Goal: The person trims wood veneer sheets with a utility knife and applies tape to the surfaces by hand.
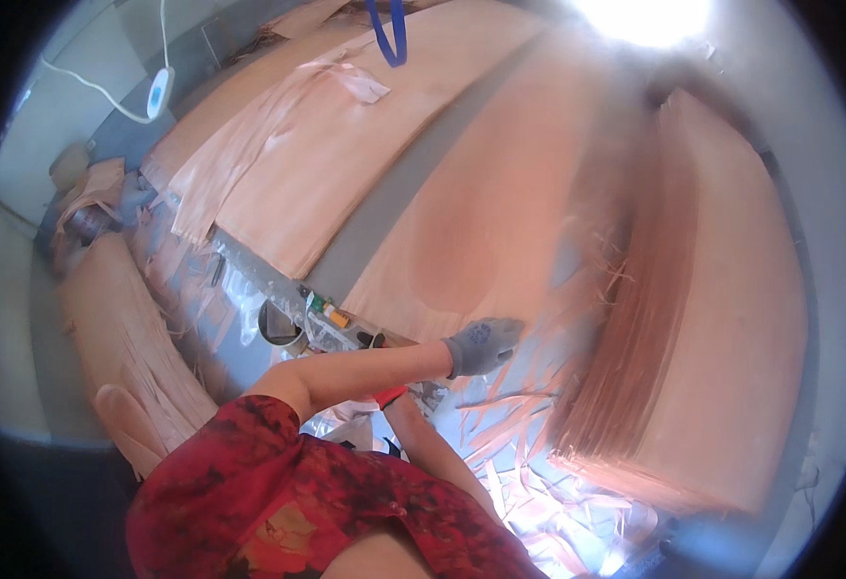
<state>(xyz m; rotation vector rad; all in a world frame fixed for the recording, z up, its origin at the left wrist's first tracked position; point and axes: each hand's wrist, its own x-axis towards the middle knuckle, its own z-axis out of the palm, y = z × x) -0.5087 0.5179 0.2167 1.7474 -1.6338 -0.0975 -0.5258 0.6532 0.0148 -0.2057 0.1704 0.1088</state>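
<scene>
My left hand (484,345), in a grey glove, has its fingers bent at the near edge of a long, pale pinkish veneer sheet (481,183), which has a darker oval patch. My right forearm (423,444) passes beneath my left one; its hand is mostly hidden, beside a red item (391,396) that I cannot make out. Just left of the hands, a cluttered board edge holds a small green-and-yellow item (327,311) and a round dark container (278,323).
Tall veneer stacks stand at right (712,318) and back left (317,174); more veneer (134,347) lies at left. Torn strips (500,425) litter the lower middle. A blue strap (394,43) hangs at top, a white corded device (158,92) at upper left.
</scene>
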